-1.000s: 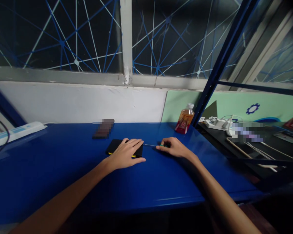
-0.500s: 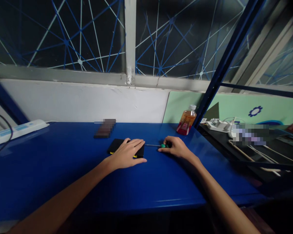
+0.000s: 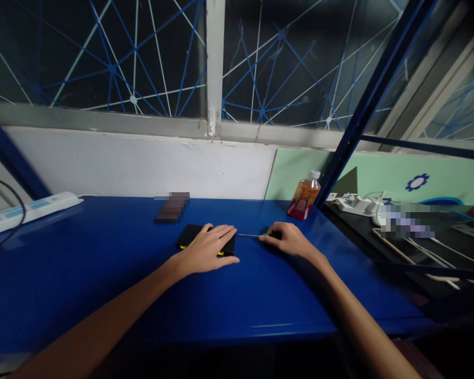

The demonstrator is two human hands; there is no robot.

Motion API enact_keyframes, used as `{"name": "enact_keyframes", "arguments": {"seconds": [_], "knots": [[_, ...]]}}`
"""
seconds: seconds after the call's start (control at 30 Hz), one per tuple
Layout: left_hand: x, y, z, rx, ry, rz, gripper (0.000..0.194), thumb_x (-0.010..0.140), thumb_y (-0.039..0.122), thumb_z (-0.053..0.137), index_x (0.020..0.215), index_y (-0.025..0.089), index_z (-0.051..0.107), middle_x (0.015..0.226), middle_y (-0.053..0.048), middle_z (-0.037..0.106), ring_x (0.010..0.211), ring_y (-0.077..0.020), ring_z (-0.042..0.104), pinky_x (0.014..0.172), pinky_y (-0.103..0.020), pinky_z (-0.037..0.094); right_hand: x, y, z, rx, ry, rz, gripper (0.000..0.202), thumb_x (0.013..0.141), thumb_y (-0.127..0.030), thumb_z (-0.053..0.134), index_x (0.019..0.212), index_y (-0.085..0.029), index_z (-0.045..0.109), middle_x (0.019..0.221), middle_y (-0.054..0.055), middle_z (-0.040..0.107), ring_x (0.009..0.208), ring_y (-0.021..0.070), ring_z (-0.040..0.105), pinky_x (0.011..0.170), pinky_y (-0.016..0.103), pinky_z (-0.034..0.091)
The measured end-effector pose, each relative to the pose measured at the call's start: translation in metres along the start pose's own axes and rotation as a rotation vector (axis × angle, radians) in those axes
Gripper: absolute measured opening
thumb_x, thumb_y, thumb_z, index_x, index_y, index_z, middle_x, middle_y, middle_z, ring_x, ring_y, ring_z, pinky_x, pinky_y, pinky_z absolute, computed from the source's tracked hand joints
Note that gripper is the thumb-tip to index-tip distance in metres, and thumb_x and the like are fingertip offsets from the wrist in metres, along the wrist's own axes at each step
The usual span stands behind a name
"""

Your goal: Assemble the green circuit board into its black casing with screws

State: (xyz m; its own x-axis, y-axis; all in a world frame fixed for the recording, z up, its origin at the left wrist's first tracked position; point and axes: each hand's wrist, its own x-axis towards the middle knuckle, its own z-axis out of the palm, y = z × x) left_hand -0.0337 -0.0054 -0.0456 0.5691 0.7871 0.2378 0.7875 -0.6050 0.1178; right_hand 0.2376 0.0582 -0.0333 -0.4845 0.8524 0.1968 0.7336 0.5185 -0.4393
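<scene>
My left hand (image 3: 210,248) lies flat over a thin black case (image 3: 189,235) with yellow along its near edge. Its fingers are stretched out across the top, and the thumb points right along the desk. To the right, the fingers of my right hand (image 3: 286,238) are closed around the green handle of a screwdriver (image 3: 248,235). The screwdriver's thin metal shaft points left at the right side of the case; whether the tip touches it I cannot tell. Most of the handle is hidden by the fingers.
A blurred dark flat object (image 3: 171,208) lies behind the case on the blue desk (image 3: 237,305). A drink bottle (image 3: 305,195) with a white cap stands at the back right. A white power strip (image 3: 35,213) is on the left. Cables (image 3: 422,250) lie on a black surface beyond the blue frame.
My right hand has turned slightly around the screwdriver, so less of the green handle shows. My left hand stays on the case. The whole view has shifted a little.
</scene>
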Motion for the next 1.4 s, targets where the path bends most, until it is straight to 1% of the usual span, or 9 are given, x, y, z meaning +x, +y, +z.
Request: {"name": "enact_keyframes", "arguments": {"seconds": [0.1,0.23,0.33,0.47,0.7,0.83,1.1,1.23,1.4], "knots": [[0.000,0.000,0.000,0.005,0.005,0.004,0.076,0.088,0.069,0.039,0.146,0.021,0.033,0.147,-0.013,0.042,0.133,-0.0317,0.040,0.108,-0.052,0.025,0.000,0.002,0.000,0.044,0.003,-0.041,0.041,0.073,-0.060,0.066,0.074,-0.019,0.064,0.076,0.004,0.065,0.064,0.0156,0.053,0.057,0.028,0.033],[-0.001,0.000,0.000,0.019,0.005,0.010,0.075,0.088,0.069,0.038,0.145,0.021,0.033,0.147,-0.013,0.041,0.133,-0.0319,0.041,0.108,-0.052,0.026,0.001,0.003,0.002,0.050,-0.037,-0.042,0.041,0.069,-0.060,0.070,0.074,-0.020,0.059,0.064,-0.002,0.058,0.057,0.0125,0.046,0.052,0.025,0.029],[-0.001,-0.001,0.001,0.028,0.011,0.010,0.075,0.088,0.069,0.039,0.146,0.021,0.033,0.147,-0.013,0.042,0.132,-0.0317,0.041,0.108,-0.053,0.026,0.002,0.003,0.003,0.036,-0.052,-0.040,0.040,0.069,-0.057,0.071,0.075,-0.021,0.056,0.061,-0.004,0.054,0.055,0.0117,0.044,0.051,0.024,0.027],[0.000,-0.001,0.000,0.026,0.019,0.031,0.069,0.089,0.065,0.043,0.145,0.026,0.034,0.147,-0.010,0.042,0.133,-0.0306,0.041,0.107,-0.052,0.029,0.001,0.003,0.003,0.023,-0.033,-0.038,0.039,0.071,-0.056,0.069,0.074,-0.020,0.055,0.063,-0.002,0.057,0.056,0.0121,0.046,0.052,0.025,0.028],[0.000,0.005,-0.002,0.051,0.060,0.104,0.051,0.089,0.058,0.049,0.132,0.029,0.052,0.146,-0.008,0.043,0.137,-0.0295,0.035,0.107,-0.052,0.029,-0.001,0.000,-0.001,0.021,-0.015,-0.007,0.042,0.074,-0.061,0.063,0.072,-0.020,0.056,0.058,-0.002,0.054,0.054,0.0119,0.043,0.051,0.025,0.026],[-0.001,0.008,-0.003,0.048,0.048,0.106,0.055,0.090,0.057,0.048,0.136,0.027,0.046,0.145,-0.008,0.045,0.137,-0.0296,0.034,0.109,-0.055,0.026,-0.002,-0.002,-0.002,0.032,-0.022,-0.005,0.043,0.074,-0.062,0.063,0.071,-0.020,0.056,0.058,-0.002,0.053,0.054,0.0115,0.042,0.051,0.025,0.026],[0.001,0.007,-0.002,0.037,0.069,0.119,0.059,0.091,0.057,0.048,0.137,0.021,0.045,0.143,-0.008,0.049,0.138,-0.0275,0.034,0.110,-0.051,0.025,-0.002,-0.001,-0.002,0.147,-0.043,-0.021,0.043,0.073,-0.061,0.064,0.070,-0.019,0.055,0.058,-0.003,0.050,0.054,0.0106,0.040,0.051,0.025,0.026],[0.000,0.006,0.000,0.017,0.091,0.121,0.060,0.091,0.058,0.047,0.138,0.021,0.044,0.143,-0.009,0.048,0.137,-0.0280,0.036,0.110,-0.050,0.027,-0.002,0.006,-0.004,0.234,-0.034,-0.020,0.041,0.074,-0.058,0.064,0.069,-0.019,0.054,0.058,-0.003,0.048,0.053,0.0101,0.038,0.050,0.025,0.027],[0.001,0.009,-0.001,-0.031,0.058,0.119,0.065,0.091,0.058,0.046,0.145,0.024,0.033,0.148,-0.007,0.041,0.140,-0.0274,0.031,0.112,-0.051,0.025,-0.002,0.015,-0.007,0.341,0.005,-0.013,0.039,0.075,-0.054,0.066,0.067,-0.019,0.050,0.058,-0.004,0.044,0.053,0.0098,0.036,0.049,0.025,0.026]]}}
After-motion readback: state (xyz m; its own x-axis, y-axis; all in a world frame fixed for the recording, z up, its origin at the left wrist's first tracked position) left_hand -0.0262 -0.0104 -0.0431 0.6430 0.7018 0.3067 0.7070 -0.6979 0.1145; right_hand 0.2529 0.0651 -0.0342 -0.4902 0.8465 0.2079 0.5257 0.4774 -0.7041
